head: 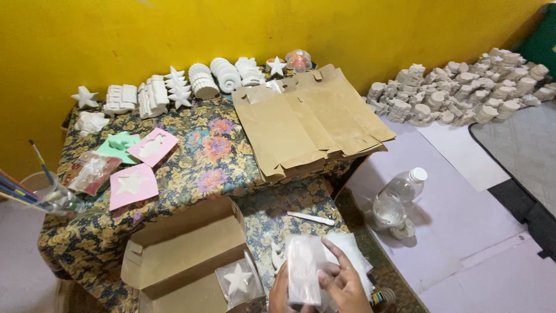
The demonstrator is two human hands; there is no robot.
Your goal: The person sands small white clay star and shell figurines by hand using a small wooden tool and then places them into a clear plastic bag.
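At the bottom edge, both hands pinch a small clear plastic bag (303,268) held upright: the right hand (343,284) closes fingers and thumb on its right side, the left hand (279,295) grips it from below, mostly out of frame. Beneath lie more clear bags in a loose stack (354,250). Just left, an open brown cardboard box (185,249) holds a bagged white plaster star (238,279). A white flat stick (310,218) lies on the floral-patterned tabletop (220,165). Farther off sit pink square moulds (134,184), flattened brown paper bags (310,124), then a row of white plaster figures (174,87) by the yellow wall (174,29). A clear plastic bottle (399,194) stands on the floor to the right.
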